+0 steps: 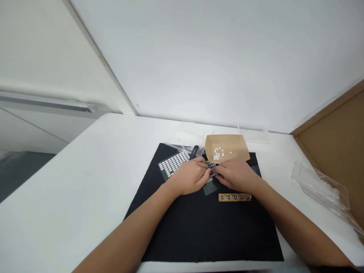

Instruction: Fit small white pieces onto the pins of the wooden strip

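Note:
My left hand (191, 175) and my right hand (236, 175) meet over a black mat (204, 227), fingers curled together in a pinch above a sheet of small white dots (173, 163). What the fingertips hold is too small to make out. Just behind the hands lies a brown paper piece (226, 148) with several tiny white bits on it. A narrow tan strip with a row of metal studs (234, 197) lies on the mat near my right wrist. A dark tool (193, 151) lies behind my left hand.
The mat rests on a white table (71, 189) against a white wall. Clear plastic packaging (321, 187) lies at the right, beside a brown board (338, 136). More clear plastic pieces (190, 132) sit behind the mat.

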Action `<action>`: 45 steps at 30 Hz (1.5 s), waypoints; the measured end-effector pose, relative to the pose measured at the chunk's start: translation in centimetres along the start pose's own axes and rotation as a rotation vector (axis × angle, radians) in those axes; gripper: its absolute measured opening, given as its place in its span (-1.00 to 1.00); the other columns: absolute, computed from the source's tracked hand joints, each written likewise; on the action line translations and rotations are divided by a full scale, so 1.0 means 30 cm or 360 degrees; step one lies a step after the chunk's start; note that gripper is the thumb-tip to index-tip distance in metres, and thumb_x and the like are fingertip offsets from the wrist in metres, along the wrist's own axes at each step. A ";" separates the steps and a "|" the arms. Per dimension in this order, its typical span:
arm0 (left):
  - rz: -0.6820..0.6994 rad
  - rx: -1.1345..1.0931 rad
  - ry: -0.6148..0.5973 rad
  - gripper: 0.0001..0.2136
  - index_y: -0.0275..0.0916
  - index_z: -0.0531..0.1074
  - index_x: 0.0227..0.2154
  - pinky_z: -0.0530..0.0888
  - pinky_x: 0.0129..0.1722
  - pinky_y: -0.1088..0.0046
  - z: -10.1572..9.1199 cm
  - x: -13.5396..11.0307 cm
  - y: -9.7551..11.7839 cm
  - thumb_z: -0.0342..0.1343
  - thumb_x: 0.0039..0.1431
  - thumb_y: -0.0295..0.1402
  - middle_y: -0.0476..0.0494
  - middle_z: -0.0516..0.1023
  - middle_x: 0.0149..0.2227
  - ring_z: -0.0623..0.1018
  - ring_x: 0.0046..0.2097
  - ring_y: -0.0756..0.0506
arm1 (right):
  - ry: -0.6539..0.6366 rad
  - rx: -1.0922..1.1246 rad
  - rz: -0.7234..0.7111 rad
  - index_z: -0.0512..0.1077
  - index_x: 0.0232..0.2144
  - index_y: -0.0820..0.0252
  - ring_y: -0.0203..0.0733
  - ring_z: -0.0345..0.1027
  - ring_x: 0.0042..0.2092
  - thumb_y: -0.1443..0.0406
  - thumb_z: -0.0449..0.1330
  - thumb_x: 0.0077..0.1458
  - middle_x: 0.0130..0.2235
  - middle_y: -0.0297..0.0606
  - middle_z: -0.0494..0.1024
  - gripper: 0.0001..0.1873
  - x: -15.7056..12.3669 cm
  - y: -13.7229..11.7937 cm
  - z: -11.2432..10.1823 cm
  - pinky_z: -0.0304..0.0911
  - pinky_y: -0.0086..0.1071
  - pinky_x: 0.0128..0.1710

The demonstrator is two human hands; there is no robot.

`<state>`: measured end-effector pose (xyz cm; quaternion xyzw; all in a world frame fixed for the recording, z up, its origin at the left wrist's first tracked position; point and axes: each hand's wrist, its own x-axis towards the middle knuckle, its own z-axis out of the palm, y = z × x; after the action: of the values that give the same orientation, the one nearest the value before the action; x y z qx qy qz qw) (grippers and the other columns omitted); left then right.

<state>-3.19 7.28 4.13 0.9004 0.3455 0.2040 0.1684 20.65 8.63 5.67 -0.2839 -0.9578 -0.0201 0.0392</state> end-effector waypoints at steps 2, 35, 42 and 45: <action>-0.0015 0.0013 -0.0019 -0.59 -0.24 0.55 -0.45 0.50 -0.13 0.26 0.000 0.000 0.001 -0.11 0.49 -0.37 -0.20 0.63 -0.36 0.56 -0.14 -0.21 | 0.0029 -0.0065 0.0010 0.50 -0.29 0.24 -0.13 0.42 -0.31 0.26 0.16 0.42 -0.34 -0.20 0.61 -0.77 0.005 -0.007 0.002 -0.06 -0.30 -0.36; 0.0055 -0.0621 0.0606 -0.90 -0.22 0.58 -0.16 0.53 -0.37 0.51 0.006 0.009 0.029 0.26 0.37 -0.31 -0.13 0.66 -0.22 0.62 -0.24 -0.04 | 0.0409 0.0918 0.0286 0.50 -0.17 0.12 -0.30 0.36 -0.36 0.24 0.21 0.36 -0.36 -0.38 0.53 -0.90 -0.028 -0.001 -0.075 0.19 -0.40 -0.32; 0.0077 -0.0878 0.0552 -0.92 -0.17 0.67 -0.16 0.46 -0.48 0.59 -0.013 0.010 0.032 0.31 0.36 -0.33 -0.14 0.71 -0.18 0.63 -0.26 0.00 | 0.0327 0.1038 0.0196 0.49 -0.15 0.12 -0.31 0.32 -0.34 0.25 0.18 0.43 -0.29 -0.35 0.51 -0.89 -0.041 0.019 -0.096 0.19 -0.42 -0.32; 0.0104 -0.0813 0.0525 -0.92 -0.15 0.67 -0.16 0.53 -0.36 0.51 -0.010 0.010 0.028 0.30 0.38 -0.32 -0.13 0.72 -0.17 0.64 -0.22 -0.02 | 0.0287 0.1053 0.0200 0.49 -0.15 0.11 -0.29 0.35 -0.30 0.23 0.17 0.45 -0.26 -0.34 0.52 -0.88 -0.046 0.026 -0.098 0.22 -0.40 -0.27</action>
<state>-2.68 6.95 4.84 0.7942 0.2765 0.4330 0.3245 22.41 8.35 8.50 -0.3112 -0.8859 0.2689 0.2147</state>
